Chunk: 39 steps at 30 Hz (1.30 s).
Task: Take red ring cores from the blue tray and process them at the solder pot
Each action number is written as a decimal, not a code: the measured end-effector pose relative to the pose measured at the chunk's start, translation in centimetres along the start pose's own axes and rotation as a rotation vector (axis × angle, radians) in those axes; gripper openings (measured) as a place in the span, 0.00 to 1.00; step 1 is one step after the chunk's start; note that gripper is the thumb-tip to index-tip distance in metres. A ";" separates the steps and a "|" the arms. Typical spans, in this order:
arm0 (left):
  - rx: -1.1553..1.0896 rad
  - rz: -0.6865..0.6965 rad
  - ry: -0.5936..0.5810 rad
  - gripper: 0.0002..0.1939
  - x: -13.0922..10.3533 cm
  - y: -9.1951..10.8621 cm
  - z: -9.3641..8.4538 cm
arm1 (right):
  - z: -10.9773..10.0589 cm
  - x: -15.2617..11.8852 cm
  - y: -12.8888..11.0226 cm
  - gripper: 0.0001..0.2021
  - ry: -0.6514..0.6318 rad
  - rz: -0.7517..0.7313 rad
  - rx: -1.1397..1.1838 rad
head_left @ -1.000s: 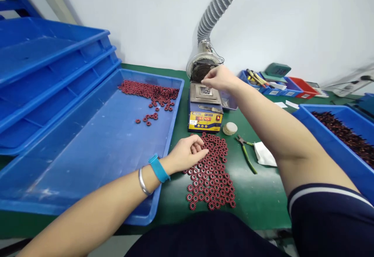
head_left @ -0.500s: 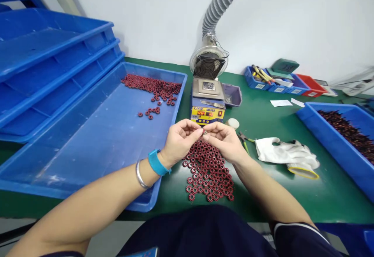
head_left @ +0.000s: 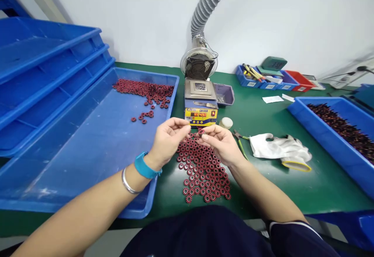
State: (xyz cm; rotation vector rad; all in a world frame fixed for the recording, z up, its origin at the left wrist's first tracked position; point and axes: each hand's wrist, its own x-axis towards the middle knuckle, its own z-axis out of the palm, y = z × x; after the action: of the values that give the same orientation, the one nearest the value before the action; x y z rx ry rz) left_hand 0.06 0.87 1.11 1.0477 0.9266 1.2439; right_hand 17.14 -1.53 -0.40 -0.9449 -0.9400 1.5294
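My right hand [head_left: 219, 142] pinches a small red ring-shaped part [head_left: 201, 132] between thumb and fingertips, over the top of a pile of similar red rings [head_left: 204, 171] on the green table. Just left of it, my left hand [head_left: 171, 138] has thumb and index fingertip pressed together; anything between them is too small to make out. Behind both hands stands a blue and yellow heating unit [head_left: 201, 105] with lit red digits and a metal top plate.
A large blue tray [head_left: 96, 140] with red rings lies left, beside stacked blue trays [head_left: 58, 70]. Green-handled pliers [head_left: 241, 146], white gloves [head_left: 277, 148], a round white lid [head_left: 226, 123] and a blue bin [head_left: 324, 132] of dark parts are on the right.
My hands have moved apart, the left one leftward, and the red ring now shows in my right fingertips. The whole view has shifted slightly.
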 end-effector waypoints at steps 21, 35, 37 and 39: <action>0.201 -0.025 -0.145 0.09 -0.8 -0.9 0.5 | 0.5 -0.2 0.3 0.15 -0.136 0.098 0.022; 0.193 -0.036 -0.182 0.11 -0.7 -1.1 0.3 | 0.3 -0.1 1.0 0.16 -0.146 0.145 0.072; 0.191 -0.041 -0.203 0.11 -0.7 -1.1 0.2 | 0.3 -0.1 1.0 0.16 -0.156 0.149 0.077; 0.178 -0.066 -0.219 0.12 -0.7 -1.2 0.1 | 0.3 -0.1 1.0 0.16 -0.162 0.150 0.081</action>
State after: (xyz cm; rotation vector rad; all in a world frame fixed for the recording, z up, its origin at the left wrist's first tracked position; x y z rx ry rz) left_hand 0.40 0.12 0.01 1.2563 0.9062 0.9827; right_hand 16.55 -1.78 -1.19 -0.8593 -0.9300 1.7797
